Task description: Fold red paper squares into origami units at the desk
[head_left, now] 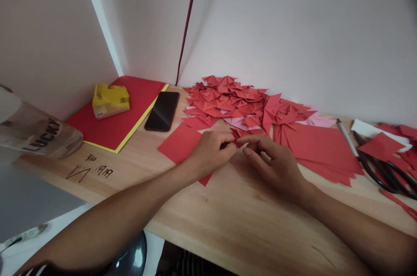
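Observation:
My left hand [211, 149] and my right hand [272, 161] meet over the wooden table [228, 219], both pinching a small folded red paper piece [241, 134] between their fingertips. The left fingers are curled tight on its left end. On its right side, the right thumb and forefinger press it. A flat red paper sheet [180, 142] lies under and left of my left hand. A heap of folded red paper pieces [234, 100] lies just beyond my hands.
A stack of red sheets [319, 147] lies right of my hands, with a pen [347, 137] and black scissors [387, 171] further right. A black phone [162, 111], a yellow tissue pack [110, 100] on a red pad [130, 115] and a clear bottle [39, 130] sit left.

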Motion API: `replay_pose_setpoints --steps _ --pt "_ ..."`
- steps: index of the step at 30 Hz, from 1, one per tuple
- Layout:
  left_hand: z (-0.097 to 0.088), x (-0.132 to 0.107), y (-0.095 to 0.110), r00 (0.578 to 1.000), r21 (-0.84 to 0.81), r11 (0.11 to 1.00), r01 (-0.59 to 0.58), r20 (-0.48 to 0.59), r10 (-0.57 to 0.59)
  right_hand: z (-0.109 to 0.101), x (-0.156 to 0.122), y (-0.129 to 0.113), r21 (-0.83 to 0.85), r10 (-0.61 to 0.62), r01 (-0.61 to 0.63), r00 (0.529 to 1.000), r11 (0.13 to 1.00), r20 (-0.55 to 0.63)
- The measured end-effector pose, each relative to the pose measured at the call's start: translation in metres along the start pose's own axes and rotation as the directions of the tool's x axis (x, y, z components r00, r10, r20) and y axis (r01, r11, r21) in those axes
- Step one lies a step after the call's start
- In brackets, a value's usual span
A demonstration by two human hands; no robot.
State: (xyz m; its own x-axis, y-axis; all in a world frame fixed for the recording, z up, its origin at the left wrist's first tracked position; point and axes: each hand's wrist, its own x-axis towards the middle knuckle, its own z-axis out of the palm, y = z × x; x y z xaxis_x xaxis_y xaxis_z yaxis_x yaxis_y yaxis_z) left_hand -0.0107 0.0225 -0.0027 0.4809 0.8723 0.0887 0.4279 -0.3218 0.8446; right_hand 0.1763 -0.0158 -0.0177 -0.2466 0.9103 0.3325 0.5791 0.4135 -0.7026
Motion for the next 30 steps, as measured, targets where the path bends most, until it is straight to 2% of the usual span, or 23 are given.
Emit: replay_pose_setpoints --steps 9,14,19,21,25,30 --pt "-0.0003 0.0004 -0.0001 1.000 -0.008 1.000 0.008 0.002 -0.008 0.0024 0.0017 -0.0004 0.041 0.094 -0.095 0.995 0.995 0.012" --pt "-0.0010 0.0004 -0.0002 0.999 -0.053 0.998 0.039 -0.005 -0.040 0.0023 0.0030 0.0007 0.058 0.096 -0.094 0.995 0.994 -0.021" --pt "0.0003 0.0005 -0.0023 0.983 -0.246 0.954 0.172 0.100 -0.152 0.0021 0.0000 0.0010 0.003 0.082 -0.082 0.997 0.997 -0.015" --pt "0.0008 0.0007 -0.0029 0.979 -0.299 0.935 0.192 0.126 -0.160 0.0024 -0.0008 0.0013 -0.015 0.082 -0.082 0.997 0.997 -0.011" --pt "0.0013 0.0012 -0.0024 0.982 -0.321 0.931 0.177 0.126 -0.143 0.0023 0.0006 0.0019 0.009 0.084 -0.083 0.996 0.996 -0.033" --pt "0.0018 0.0011 -0.0016 0.970 -0.347 0.910 0.226 0.162 -0.180 0.0015 0.0023 0.0029 0.013 0.051 -0.050 0.998 0.999 -0.043"
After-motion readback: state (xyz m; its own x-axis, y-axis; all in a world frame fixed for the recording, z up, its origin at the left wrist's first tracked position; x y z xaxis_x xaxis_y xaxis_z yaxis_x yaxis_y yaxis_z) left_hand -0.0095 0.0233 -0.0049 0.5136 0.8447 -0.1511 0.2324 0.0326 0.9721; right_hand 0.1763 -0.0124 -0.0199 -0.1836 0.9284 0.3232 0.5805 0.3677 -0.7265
